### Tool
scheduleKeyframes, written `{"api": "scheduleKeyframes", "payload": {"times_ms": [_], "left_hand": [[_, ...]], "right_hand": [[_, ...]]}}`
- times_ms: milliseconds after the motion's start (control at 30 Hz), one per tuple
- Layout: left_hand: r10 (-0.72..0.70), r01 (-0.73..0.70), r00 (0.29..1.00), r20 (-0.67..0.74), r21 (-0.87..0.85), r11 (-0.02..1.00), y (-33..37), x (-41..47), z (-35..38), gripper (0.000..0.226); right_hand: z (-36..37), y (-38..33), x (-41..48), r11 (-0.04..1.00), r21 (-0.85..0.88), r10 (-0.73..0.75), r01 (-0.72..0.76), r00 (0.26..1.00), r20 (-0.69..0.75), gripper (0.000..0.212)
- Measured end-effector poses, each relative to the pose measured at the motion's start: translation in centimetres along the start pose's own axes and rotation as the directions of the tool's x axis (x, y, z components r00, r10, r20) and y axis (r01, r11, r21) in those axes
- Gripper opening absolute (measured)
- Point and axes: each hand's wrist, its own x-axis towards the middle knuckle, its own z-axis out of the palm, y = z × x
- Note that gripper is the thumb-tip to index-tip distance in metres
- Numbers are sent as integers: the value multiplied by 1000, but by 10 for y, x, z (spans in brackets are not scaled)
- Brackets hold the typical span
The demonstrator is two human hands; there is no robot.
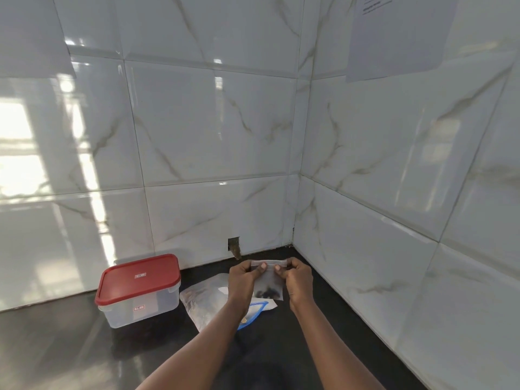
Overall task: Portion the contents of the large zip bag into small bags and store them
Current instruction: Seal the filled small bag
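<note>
The left hand (244, 280) and the right hand (298, 278) both pinch the top edge of a small bag (268, 285), one at each end, with the thumbs on the near side. The small bag hangs in the air, to the right of the box with the red lid (138, 291). It has a little dark stuff at the bottom.

I think the hands are pressing the top closed, but I cannot tell if it is closed all the way. If a bit is left open, the dark stuff could spill when the bag gets tipped.

Under the hands, just right of the box, the large zip bag (198, 301) lies on the black counter (295, 350). Its blue-edged end points away from the box and may be open, so a bump from an arm could push stuff out. The box has its lid on.
</note>
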Motion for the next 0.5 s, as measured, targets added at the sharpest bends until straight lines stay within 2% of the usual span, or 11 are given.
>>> {"api": "scheduleKeyframes", "payload": {"times_ms": [167, 333, 500], "left_hand": [[-54, 54, 999, 2, 2, 999, -7, -1, 21, 12], [-51, 53, 998, 28, -45, 998, -16, -5, 37, 23], [-99, 99, 995, -23, 11, 995, -30, -4, 45, 6]], "right_hand": [[-16, 9, 6, 998, 16, 56, -55, 995, -87, 40], [-31, 17, 11, 988, 114, 115, -103, 988, -103, 33], [-51, 30, 16, 982, 131, 149, -133, 982, -118, 20]]}}
